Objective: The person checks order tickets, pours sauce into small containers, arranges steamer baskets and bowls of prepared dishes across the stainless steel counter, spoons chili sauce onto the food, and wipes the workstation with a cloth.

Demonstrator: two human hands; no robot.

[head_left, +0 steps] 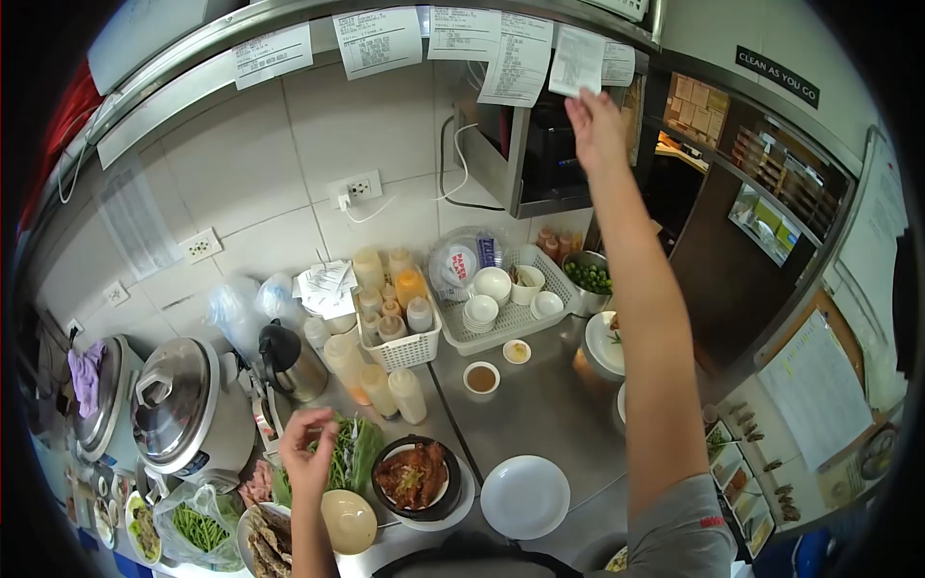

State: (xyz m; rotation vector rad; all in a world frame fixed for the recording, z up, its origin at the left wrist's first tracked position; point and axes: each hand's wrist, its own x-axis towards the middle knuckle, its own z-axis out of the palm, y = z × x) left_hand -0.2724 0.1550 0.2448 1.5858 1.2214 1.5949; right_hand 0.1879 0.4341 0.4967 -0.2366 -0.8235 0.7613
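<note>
My right hand (593, 125) is raised at the upper right, its fingers pinching the lower edge of a paper receipt (578, 60) that hangs from the metal rail. More printed receipts (377, 42) hang beside it. Low on the left, my left hand (310, 445) is held over the counter in front of green leaves (361, 453), fingers curled and apart, with nothing visible in them. Near it are a beige bowl (348, 522) and a black bowl of browned meat (411, 476) on a white plate. An empty white plate (525, 497) lies to the right.
Sauce bottles fill a white basket (403, 353). Small bowls sit in a grey tray (506, 324). Two sauce cups (481, 378) stand in front. A steel pot of green limes (588, 279) is behind my right arm. Rice cookers (173, 405) and a thermos (294, 364) stand left.
</note>
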